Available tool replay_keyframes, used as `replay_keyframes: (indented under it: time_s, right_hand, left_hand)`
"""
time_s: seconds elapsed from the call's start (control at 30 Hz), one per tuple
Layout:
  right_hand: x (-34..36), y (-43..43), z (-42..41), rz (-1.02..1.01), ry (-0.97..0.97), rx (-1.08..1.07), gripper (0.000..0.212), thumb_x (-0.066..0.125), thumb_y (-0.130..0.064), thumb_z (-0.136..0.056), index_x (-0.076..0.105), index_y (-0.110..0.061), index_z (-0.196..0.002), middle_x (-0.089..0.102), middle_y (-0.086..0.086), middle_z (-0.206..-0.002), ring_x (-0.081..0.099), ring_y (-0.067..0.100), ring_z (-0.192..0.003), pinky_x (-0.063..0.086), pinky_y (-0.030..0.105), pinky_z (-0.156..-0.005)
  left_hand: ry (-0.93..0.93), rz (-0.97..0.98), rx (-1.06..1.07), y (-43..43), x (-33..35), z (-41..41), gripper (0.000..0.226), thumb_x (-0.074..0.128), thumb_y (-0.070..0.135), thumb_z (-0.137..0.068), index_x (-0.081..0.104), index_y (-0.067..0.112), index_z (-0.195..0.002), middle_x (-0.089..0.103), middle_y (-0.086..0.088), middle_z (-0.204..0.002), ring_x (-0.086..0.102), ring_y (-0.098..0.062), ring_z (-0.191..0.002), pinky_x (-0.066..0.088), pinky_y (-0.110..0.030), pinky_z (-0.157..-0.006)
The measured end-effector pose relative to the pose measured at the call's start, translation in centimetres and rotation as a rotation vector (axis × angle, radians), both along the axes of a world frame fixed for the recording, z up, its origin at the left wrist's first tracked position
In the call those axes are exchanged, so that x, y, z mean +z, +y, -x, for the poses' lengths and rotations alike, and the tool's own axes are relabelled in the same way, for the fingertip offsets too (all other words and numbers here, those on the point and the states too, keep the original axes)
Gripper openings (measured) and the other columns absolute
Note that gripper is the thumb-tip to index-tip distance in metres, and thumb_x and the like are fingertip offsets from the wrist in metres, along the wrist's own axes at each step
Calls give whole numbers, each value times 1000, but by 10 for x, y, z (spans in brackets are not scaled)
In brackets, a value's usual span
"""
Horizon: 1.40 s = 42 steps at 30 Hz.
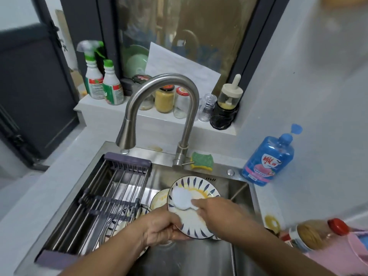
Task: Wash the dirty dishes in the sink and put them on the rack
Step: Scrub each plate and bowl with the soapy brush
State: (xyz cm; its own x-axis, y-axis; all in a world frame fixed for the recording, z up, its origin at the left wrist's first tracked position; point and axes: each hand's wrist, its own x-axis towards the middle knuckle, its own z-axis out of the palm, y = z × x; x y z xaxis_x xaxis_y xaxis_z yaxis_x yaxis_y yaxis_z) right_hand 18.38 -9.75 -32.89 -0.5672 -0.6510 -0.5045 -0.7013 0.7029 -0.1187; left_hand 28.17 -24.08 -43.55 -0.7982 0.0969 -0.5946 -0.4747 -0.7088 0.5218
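The left hand [161,230] grips the lower rim of a blue-patterned plate [196,184], which is tilted over the sink [199,257]. The right hand [216,212] pinches a white scrub pad [180,198] and presses it against the plate's yellow-stained face. More dirty plates [159,198] lie in the sink, partly under the rack [111,188] on its left.

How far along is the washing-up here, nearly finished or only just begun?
Early on. Done: nothing seems to sit on the rack yet. In hand: the left hand holds a blue-patterned plate over the sink while the right hand rubs it with a white pad; yellow smears show on it. Left: a stained plate behind it and more plates under the rack.
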Motion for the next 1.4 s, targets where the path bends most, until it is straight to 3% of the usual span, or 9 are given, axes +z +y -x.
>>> replay_keyframes:
  time_s: [0.27,0.43,0.6,0.77,0.87,1.1,1.23,1.3,1.4]
  right_hand:
    - [27,19,14,-135,183,10,43,37,-28,-107,43,-46,-145,55,4,-144,57,29,-127,46,38,-97]
    - [30,-13,8,15,102,75,42,37,-47,-106,41,-53,-147,51,-3,-151,51,27,-135,44,37,-103]
    - [39,11,-8,-61,95,179,42,37,-46,-107,37,-54,-148,52,-3,-150,49,26,-135,43,38,-102]
    - [57,30,16,-112,268,53,46,36,-26,-108,40,-50,-147,55,-2,-146,57,25,-126,50,37,-94]
    - [54,14,16,7,201,19,40,37,-37,-108,42,-51,-145,56,0,-145,56,28,-127,50,40,-97]
    - [40,9,-3,104,-1,52,41,46,-45,-104,46,-53,-144,54,-10,-149,51,19,-135,43,33,-107]
    - [52,19,-8,27,-33,109,40,45,-48,-103,46,-56,-143,53,-12,-149,50,20,-135,44,37,-106]
    - [58,27,-7,-55,18,154,41,43,-45,-105,44,-55,-144,53,-9,-149,50,22,-135,45,38,-104]
    - [65,40,2,-157,153,140,40,40,-37,-107,43,-51,-144,54,-3,-147,54,25,-130,48,39,-100]
  left_hand:
    - [0,29,104,-8,8,-23,59,36,-30,-83,51,0,-132,71,-26,-118,68,-48,-107,55,-68,-80]
    - [54,6,101,6,27,-18,61,32,-30,-85,54,3,-132,72,-22,-117,72,-42,-103,59,-64,-77]
    - [136,-57,198,-2,31,-25,66,30,-33,-82,53,2,-133,69,-28,-120,69,-49,-105,59,-65,-75]
    - [168,-5,157,1,33,-29,62,36,-30,-82,53,4,-130,72,-22,-118,71,-44,-105,57,-67,-80]
    - [185,36,76,12,35,-23,65,39,-29,-79,51,4,-134,68,-24,-126,66,-46,-115,49,-71,-93]
    - [300,-175,173,20,36,-23,61,44,-31,-76,55,-4,-129,64,-34,-126,65,-49,-113,49,-71,-91]
    - [297,-376,308,22,42,-26,51,86,0,-70,67,-11,-116,65,-33,-123,66,-49,-110,49,-75,-87]
    - [219,-332,330,18,43,-24,52,68,34,-92,64,-4,-127,64,-29,-129,64,-48,-117,47,-74,-91]
    - [135,-162,342,11,40,-22,54,45,42,-101,52,4,-139,68,-22,-128,67,-41,-116,54,-65,-92]
